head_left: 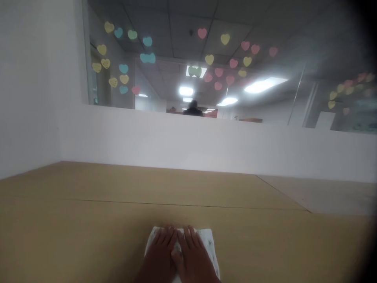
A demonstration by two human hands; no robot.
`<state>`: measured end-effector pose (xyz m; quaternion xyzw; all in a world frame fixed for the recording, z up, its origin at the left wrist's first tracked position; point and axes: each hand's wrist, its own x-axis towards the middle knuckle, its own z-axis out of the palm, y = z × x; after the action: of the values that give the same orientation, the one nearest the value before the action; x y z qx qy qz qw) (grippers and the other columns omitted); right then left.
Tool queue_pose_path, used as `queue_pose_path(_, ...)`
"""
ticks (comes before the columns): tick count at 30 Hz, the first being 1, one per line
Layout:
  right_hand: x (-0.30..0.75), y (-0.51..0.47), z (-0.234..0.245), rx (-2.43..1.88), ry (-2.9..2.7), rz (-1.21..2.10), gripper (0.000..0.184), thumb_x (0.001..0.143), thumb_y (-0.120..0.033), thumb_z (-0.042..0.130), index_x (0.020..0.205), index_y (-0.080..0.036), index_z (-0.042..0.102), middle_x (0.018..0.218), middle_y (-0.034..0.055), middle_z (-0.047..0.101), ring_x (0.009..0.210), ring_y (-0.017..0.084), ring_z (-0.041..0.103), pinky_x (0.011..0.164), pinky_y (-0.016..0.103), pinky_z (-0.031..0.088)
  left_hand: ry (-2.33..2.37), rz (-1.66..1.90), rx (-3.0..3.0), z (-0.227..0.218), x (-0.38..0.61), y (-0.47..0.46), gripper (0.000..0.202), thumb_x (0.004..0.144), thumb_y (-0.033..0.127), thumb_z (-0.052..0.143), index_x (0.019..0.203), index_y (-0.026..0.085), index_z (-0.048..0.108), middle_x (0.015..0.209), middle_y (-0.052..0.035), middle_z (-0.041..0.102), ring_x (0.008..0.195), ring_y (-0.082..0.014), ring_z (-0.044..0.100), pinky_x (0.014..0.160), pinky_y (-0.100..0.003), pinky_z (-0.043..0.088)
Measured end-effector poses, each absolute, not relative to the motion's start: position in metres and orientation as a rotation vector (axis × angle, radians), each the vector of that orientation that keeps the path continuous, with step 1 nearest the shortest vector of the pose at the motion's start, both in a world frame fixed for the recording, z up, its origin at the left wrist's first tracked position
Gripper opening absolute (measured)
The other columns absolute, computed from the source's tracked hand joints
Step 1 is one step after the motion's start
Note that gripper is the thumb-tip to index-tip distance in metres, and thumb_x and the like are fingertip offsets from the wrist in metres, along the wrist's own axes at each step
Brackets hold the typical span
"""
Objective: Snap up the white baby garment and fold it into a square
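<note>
The left hand and right hand lie flat, side by side, fingers close together. Their palms rest on a small folded white cloth at the near edge of the wooden table — apparently pressing it smooth.

A: Any readable text?
B: None. Heart notes on the glass, far beyond the fingers, too blurred. Cloth under the fingers shows a small print, no legible letters.
</note>
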<state>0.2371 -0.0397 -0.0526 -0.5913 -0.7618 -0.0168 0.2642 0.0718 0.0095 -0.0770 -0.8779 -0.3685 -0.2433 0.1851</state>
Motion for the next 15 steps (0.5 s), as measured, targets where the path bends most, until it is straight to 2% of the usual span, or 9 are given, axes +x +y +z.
queue_pose_path(4,0.239,-0.039,-0.045,-1.640,-2.074,0.062,0.058,0.095,-0.054,0.035,0.143,-0.021,0.044,0.151,0.0079,0.040,0.142,0.030,0.032,0.117,0.049,0.033,-1.074,-0.643,-2.487,-0.073,0.071,0.010,0.053,0.089,0.021,0.048,0.141,0.019,0.044,0.142,-0.0072,0.051,0.130,-0.0260,0.048,0.107,-0.047,0.041)
queue_pose_path(7,0.240,-0.041,-0.039,-1.650,-2.078,0.086,0.060,0.096,-0.055,0.033,0.144,-0.020,0.043,0.152,0.0083,0.038,0.142,0.030,0.031,0.117,0.048,0.032,-1.111,-0.614,-2.479,-0.073,0.072,0.009,0.050,0.089,0.021,0.047,0.139,0.017,0.048,0.141,-0.0089,0.053,0.128,-0.0272,0.049,0.107,-0.048,0.040)
queue_pose_path(15,0.241,-0.035,-0.054,-1.620,-2.060,0.051,0.060,0.094,-0.056,0.038,0.140,-0.020,0.049,0.148,0.0087,0.044,0.139,0.031,0.038,0.115,0.049,0.036,-0.991,-0.677,-2.485,-0.079,0.066,0.013,0.055,0.087,0.024,0.051,0.140,0.016,0.045,0.140,-0.0108,0.053,0.127,-0.0282,0.050,0.105,-0.046,0.042)
